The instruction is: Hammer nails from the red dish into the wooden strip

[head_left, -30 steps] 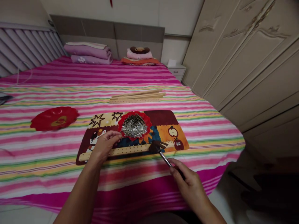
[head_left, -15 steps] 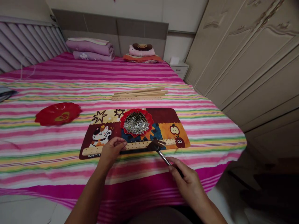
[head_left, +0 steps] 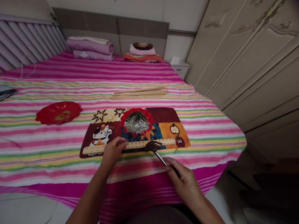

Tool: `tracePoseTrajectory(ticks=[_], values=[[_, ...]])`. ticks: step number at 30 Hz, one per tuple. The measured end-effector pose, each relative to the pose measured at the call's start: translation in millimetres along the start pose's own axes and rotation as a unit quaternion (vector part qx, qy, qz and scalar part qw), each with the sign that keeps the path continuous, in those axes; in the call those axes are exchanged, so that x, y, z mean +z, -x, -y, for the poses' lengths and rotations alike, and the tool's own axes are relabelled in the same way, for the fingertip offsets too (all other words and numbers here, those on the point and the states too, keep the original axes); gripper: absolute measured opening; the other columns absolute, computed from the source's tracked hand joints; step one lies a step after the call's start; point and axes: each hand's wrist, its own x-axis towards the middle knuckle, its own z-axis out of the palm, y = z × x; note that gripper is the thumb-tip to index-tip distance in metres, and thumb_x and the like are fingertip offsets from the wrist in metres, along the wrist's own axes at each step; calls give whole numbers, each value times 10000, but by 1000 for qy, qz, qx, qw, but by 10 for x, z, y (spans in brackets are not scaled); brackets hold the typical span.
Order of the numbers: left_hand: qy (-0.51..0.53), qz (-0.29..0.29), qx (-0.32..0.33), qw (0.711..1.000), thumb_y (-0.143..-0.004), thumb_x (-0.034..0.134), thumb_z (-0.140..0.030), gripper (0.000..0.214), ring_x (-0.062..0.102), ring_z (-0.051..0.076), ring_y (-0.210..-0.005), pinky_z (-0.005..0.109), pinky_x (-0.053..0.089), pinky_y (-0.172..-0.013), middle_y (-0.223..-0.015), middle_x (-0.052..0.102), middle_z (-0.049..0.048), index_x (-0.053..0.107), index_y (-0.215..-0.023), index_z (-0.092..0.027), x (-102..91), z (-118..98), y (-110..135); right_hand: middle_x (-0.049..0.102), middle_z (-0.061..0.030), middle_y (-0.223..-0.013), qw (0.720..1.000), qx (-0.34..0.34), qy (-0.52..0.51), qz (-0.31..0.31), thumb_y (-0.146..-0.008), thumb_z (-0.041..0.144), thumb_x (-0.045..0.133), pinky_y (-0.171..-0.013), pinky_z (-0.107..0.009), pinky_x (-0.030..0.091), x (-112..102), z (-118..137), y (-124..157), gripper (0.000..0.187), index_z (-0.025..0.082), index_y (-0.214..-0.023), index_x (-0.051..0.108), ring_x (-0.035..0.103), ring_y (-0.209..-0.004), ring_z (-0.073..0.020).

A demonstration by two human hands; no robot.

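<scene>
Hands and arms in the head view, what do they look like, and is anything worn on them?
The left hand and right hand are ungloved human hands. The left forearm and right forearm are sleeveless as far as they show, with no watch or cable visible. Small rings or markings can't be made out.

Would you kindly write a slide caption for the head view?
Right hand with hammer, left hand at a wooden strip, a red bowl of nails beyond.
</scene>
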Motion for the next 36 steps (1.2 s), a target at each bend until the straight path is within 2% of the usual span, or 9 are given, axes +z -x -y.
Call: tracePoseTrajectory(ticks=[7,13,17,23,27,29,31,33,36], values=[[-113,-17,36,993,-711,534,-403,209,555,131,-569,232,404,-576,-566,601,-40,623,-775,-225,36,39,56,710,-35,-891,999,-29,-9,21,-867,213,477,-712,-228,532,133,144,-150,263,215,-1082,629,670,-789,-162],[-136,-30,37,990,-698,525,-395,206,554,137,-567,227,392,-561,-581,615,-35,624,-760,-225,49,12,87,672,-57,-1022,993,-99,0,57,-885,151,424,-811,-284,499,352,357,-493,329,223,-1173,566,627,-933,-180],[-172,-30,32,984,-705,528,-387,179,536,131,-547,224,368,-547,-544,589,-47,610,-721,-229,51,1,84,671,-73,-999,988,-105,33,104,-876,121,416,-812,-323,496,441,378,-595,338,204,-1168,566,625,-924,-199],[-198,-17,70,977,-714,513,-397,248,572,155,-615,247,417,-598,-667,638,-11,624,-863,-233,-9,11,89,665,-58,-996,993,-101,-8,57,-901,164,418,-773,-281,497,232,354,-340,316,233,-1177,556,623,-899,-177],[-299,-15,205,932,-661,567,-397,354,581,247,-930,344,421,-825,-1007,659,78,613,-968,-227,-247,110,35,678,-28,-931,995,-56,-40,70,-893,174,450,-721,-234,505,45,312,-63,290,244,-1142,581,637,-816,-148],[-357,-3,220,908,-628,583,-413,354,569,296,-962,405,397,-854,-1013,665,87,630,-934,-240,-368,180,-26,678,-14,-937,995,-31,-53,75,-893,167,451,-732,-224,500,-1,277,41,303,257,-1153,578,635,-829,-138],[-370,26,214,904,-650,556,-423,325,582,294,-929,407,403,-834,-959,680,76,644,-908,-246,-428,231,-85,677,-5,-942,995,-17,-61,73,-892,154,450,-745,-218,494,-22,242,109,313,265,-1156,576,632,-841,-132],[-358,47,210,909,-670,541,-429,318,587,274,-905,387,413,-818,-933,683,68,652,-902,-243,-395,243,-122,675,-4,-959,996,-14,-61,70,-887,144,456,-754,-219,487,-32,220,143,317,266,-1153,578,629,-852,-130],[-350,61,214,910,-692,536,-418,322,573,258,-911,367,415,-809,-954,677,61,657,-928,-236,-174,175,-129,675,-4,-974,996,-11,-57,71,-887,134,449,-756,-223,482,-39,223,157,328,270,-1158,575,627,-867,-131]])
